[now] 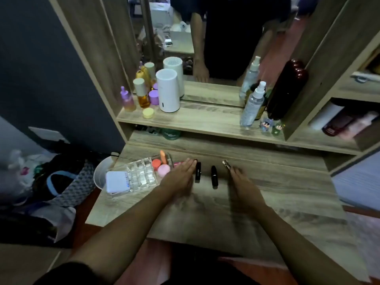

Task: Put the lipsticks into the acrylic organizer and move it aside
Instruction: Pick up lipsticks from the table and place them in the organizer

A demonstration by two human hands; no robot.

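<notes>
A clear acrylic organizer [141, 174] with several empty compartments stands at the left of the wooden dressing table [287, 194]. Three lipsticks lie in a row on the table: a black one [198, 172], a second black one [214, 176] and a gold one [226, 164]. My left hand [181, 174] lies flat with fingers stretched, just left of the first black lipstick and touching or nearly touching it. My right hand [243, 184] is flat too, its fingertips right below the gold lipstick. Neither hand holds anything.
A white box [117, 182] sits against the organizer's left side, with a white bowl [101, 171] beyond the edge. Round pink and coral compacts [163, 169] and an orange tube [163, 157] lie behind the organizer. Bottles and a white cylinder [168, 90] fill the upper shelf.
</notes>
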